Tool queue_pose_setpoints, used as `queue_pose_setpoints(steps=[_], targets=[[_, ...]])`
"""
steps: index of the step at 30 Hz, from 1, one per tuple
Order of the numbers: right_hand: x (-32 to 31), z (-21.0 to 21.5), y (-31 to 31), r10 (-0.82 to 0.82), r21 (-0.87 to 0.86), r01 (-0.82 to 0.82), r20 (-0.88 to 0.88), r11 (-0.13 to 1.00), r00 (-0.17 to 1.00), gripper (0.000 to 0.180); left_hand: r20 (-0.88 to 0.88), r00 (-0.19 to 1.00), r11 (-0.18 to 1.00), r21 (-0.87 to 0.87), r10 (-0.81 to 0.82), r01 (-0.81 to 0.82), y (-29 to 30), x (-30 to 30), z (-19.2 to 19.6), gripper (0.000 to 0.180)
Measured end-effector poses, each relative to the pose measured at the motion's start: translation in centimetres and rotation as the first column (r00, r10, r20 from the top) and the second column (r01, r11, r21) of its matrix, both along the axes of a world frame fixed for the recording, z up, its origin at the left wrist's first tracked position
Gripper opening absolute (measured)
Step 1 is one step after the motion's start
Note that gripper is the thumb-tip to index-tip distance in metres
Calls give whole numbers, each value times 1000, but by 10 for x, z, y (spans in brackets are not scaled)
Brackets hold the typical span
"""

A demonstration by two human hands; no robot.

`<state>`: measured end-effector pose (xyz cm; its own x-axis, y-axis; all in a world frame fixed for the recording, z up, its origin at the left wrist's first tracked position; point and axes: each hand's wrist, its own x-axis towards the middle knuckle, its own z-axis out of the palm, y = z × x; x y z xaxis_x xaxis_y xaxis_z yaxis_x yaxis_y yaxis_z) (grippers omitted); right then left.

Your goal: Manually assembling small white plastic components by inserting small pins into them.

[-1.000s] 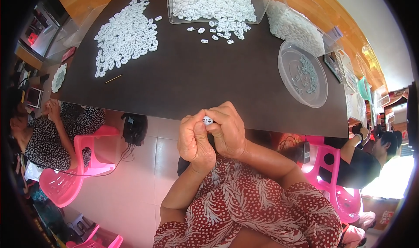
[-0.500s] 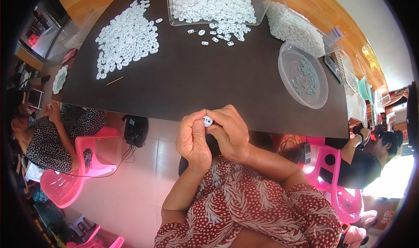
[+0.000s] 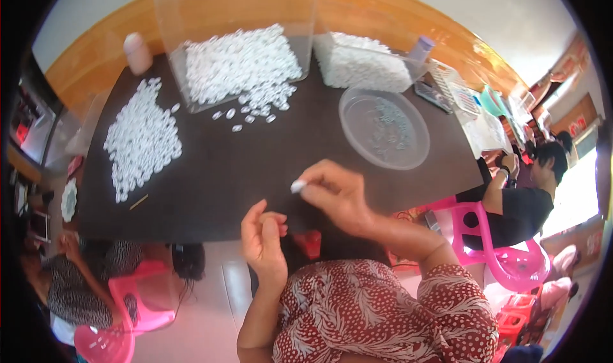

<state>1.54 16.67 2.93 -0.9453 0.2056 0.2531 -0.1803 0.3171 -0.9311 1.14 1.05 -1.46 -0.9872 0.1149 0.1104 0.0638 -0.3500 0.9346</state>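
Observation:
Between the thumb and fingertips of my right hand (image 3: 338,196) is a small white oval plastic piece (image 3: 298,186), held just over the table's near edge. Motion blurs it, so its slots do not show. My left hand (image 3: 264,245) is lower and to the left, apart from the right hand. Its fingers are loosely curled with gaps between them, and I see nothing in them. A broad spread of similar white pieces (image 3: 143,139) lies at the table's left. A clear bin at the back holds a heap of them (image 3: 242,63), with more spilled in front (image 3: 265,101).
At the right of the dark table (image 3: 255,165) is a round clear tray (image 3: 357,149) with small grey-green parts. Behind it stands a second clear bin (image 3: 364,66) of white pieces. A thin yellowish stick (image 3: 138,201) lies front left. People sit on pink chairs (image 3: 143,296) at both sides.
My hands have parted. The right hand has moved up and away from the left with the white piece, and the left has let go. The view has tilted up and shifted right.

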Motion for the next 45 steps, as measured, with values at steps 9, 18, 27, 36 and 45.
queue_pose_setpoints(steps=[9,18,27,36,45], targets=[[-121,94,200,-456,392,636,-461,665,761,20,-13,1000,997,-78,0,-1,-3,-24,6,21],[-148,60,172,-300,527,618,-568,583,767,16,-477,879,741,-587,9,-326,-13,-101,6,13],[-147,33,68,231,695,195,-470,692,852,7,-743,500,280,-645,-445,-711,25,-195,-3,9],[-210,-4,29,180,615,-74,-111,785,977,11,-676,592,232,-721,-439,-652,9,-187,0,4],[-258,-25,-11,232,784,-59,-109,618,967,8,-596,714,326,-801,-368,-501,-15,-156,4,13]])
